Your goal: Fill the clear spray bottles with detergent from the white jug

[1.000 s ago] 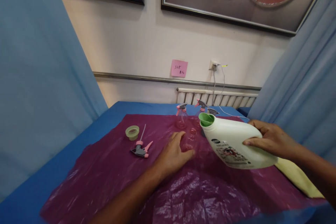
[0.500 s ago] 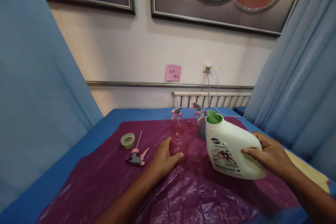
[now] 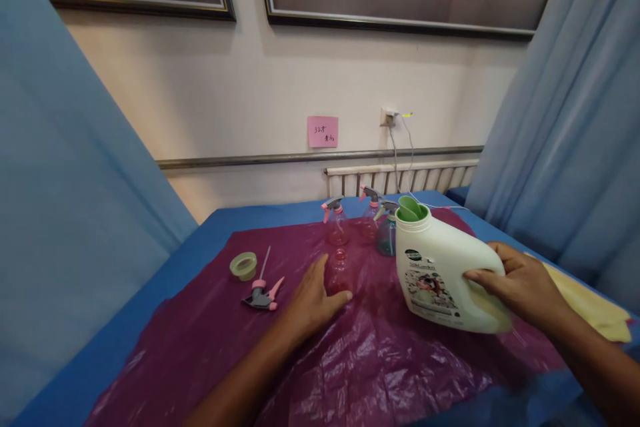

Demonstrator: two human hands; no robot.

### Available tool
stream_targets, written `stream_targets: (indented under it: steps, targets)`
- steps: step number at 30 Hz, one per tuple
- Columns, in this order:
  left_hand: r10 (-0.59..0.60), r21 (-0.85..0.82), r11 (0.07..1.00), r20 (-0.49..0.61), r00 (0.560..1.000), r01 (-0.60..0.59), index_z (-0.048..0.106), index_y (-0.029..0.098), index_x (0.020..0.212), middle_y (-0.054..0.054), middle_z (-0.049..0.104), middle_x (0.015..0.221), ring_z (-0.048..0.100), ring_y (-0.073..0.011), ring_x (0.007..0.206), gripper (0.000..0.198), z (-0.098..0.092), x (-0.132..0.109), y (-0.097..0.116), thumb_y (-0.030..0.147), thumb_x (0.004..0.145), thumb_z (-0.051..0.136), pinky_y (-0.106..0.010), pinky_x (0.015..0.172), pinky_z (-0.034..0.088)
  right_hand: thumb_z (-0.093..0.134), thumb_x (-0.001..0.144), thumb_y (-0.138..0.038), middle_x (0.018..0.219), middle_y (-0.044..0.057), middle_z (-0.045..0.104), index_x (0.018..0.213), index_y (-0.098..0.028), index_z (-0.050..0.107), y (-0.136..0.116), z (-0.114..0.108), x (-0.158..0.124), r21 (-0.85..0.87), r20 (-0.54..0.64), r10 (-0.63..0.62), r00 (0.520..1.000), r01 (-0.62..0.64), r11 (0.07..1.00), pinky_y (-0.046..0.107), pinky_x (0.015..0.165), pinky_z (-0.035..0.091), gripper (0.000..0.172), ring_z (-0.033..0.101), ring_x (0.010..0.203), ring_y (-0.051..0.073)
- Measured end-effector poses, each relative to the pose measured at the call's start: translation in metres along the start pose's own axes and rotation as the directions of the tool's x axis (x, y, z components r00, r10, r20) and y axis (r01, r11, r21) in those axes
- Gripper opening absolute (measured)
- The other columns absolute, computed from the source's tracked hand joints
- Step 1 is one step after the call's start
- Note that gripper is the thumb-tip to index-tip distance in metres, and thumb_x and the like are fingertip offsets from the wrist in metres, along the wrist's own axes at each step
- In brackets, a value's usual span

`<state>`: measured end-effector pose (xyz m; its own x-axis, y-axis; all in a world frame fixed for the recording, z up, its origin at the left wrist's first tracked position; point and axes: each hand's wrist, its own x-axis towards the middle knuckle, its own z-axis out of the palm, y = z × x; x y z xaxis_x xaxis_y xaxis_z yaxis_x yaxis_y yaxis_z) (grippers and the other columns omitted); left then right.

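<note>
My left hand curves around the lower part of a clear pinkish bottle with no spray head on it; the thumb lies in front, and some fingers are hidden. In my right hand is a large white plastic jug, gripped by its handle and tilted slightly, with a green scoop-like piece in its mouth. A loose grey and pink spray head with a thin tube lies left of my left hand. Beside it sits a pale green ring-shaped cap.
Behind stand two clear spray bottles with pink collars and a teal spray bottle. Purple plastic sheeting covers the blue table. A yellow cloth lies right. Blue curtains flank both sides.
The view has tilted down and turned slightly right. The jug has moved a little to the right, uncovering more of the teal spray bottle. My left hand stays at the clear bottle.
</note>
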<state>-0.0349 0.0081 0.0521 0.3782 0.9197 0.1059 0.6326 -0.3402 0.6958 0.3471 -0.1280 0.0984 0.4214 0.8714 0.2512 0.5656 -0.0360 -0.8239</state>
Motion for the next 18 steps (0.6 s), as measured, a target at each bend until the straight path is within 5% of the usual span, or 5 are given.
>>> stream_targets:
  steps: [6, 18]
  targets:
    - [-0.006, -0.055, 0.998, 0.002, 1.000, 0.006, 0.048, 0.016, 0.158, -0.021, 0.059, 0.161, 0.058, -0.0397, 0.150, 0.082, 0.008, 0.003, 0.017, 0.038, 0.085, 0.077, -0.054, 0.124, 0.045, 0.084, 0.076, -0.068, 0.085, 0.002, 0.083, 0.094, -0.027, 0.074, -0.018, -0.013, 0.013, -0.059, 0.076, -0.045, 0.996, 0.049, 0.997, 0.040, 0.068, 0.060, 0.047, 0.076, 0.078, 0.030]
    - [0.111, -0.155, 0.980, -0.077, 0.991, -0.122, 0.053, 0.023, 0.160, -0.017, 0.057, 0.165, 0.054, -0.0385, 0.153, 0.084, 0.015, -0.005, 0.037, 0.045, 0.085, 0.084, -0.055, 0.128, 0.043, 0.082, 0.085, -0.064, 0.091, 0.005, 0.082, 0.100, -0.022, 0.075, -0.085, -0.041, 0.051, -0.243, 0.441, -0.085, 0.893, 0.210, 0.947, 0.032, 0.067, 0.053, 0.045, 0.073, 0.080, 0.026]
